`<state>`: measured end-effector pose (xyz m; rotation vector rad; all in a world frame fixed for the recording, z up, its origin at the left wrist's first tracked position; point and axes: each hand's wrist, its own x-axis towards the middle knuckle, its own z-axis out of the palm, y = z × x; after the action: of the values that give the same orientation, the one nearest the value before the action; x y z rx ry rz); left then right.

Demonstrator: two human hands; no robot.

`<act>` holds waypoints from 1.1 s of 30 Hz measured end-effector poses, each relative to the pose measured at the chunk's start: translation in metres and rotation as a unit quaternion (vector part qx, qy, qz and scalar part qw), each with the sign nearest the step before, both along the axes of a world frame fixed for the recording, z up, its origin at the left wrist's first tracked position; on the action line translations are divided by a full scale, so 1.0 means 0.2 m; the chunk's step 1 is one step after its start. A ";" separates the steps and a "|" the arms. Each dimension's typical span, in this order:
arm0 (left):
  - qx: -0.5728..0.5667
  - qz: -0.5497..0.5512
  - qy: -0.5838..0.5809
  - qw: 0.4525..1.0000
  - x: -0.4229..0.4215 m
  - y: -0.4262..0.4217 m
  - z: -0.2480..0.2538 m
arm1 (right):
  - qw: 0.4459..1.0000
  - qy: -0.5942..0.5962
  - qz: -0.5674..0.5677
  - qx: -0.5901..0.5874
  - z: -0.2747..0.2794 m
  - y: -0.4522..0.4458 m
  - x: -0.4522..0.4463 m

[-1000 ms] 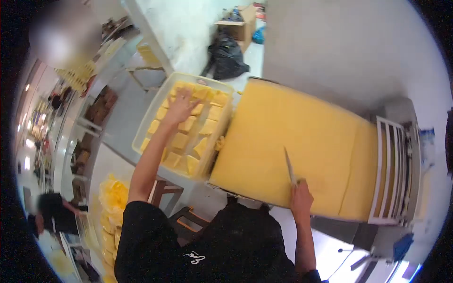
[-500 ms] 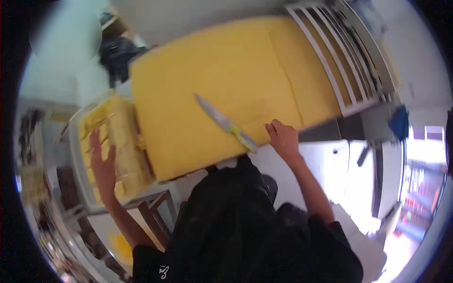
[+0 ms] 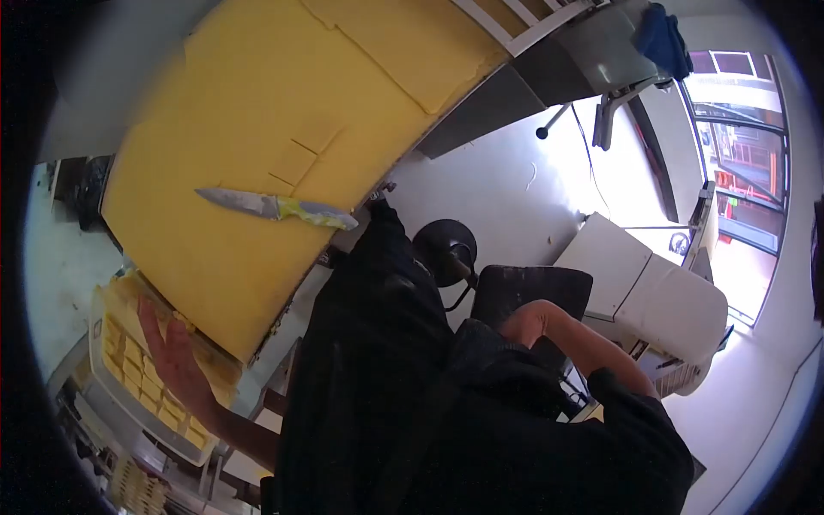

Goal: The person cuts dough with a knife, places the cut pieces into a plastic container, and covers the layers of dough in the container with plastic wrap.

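Observation:
My left hand (image 3: 176,356) is raised over the near side of a plastic tray (image 3: 193,451), its fingers apart and nothing in them. Inside the tray lie yellow dough-like pieces (image 3: 133,365) in rows. A knife (image 3: 275,208) with a green and yellow handle lies flat on a large yellow sheet (image 3: 206,129), its handle end at the sheet's edge. Short cut lines mark the sheet near the blade. My right hand (image 3: 524,324) is down by my side against the black clothing, its fingers hidden.
A metal machine with white bars (image 3: 536,30) joins the sheet's upper end, and a blue cloth (image 3: 663,43) hangs beside it. Behind my right arm are a black chair (image 3: 532,292), a round black object (image 3: 445,251) and a white cabinet (image 3: 601,257). Glass doors stand at the right.
The knife, earlier in my right hand, now rests on the sheet. My right hand has drawn back to my side. My left hand stays near the tray while the view has swung right and down.

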<state>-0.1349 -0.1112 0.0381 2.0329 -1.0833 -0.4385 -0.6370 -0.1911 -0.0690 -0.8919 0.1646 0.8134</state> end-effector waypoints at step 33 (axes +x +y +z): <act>0.016 -0.685 0.237 0.689 -0.53 -0.63 0.33 | 0.942 0.063 -0.082 -0.318 0.66 -0.67 0.80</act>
<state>-0.2399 -0.2368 0.1042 0.6138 -2.0446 -1.5903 -0.4762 -0.3254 0.0633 -1.4109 0.6341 0.6648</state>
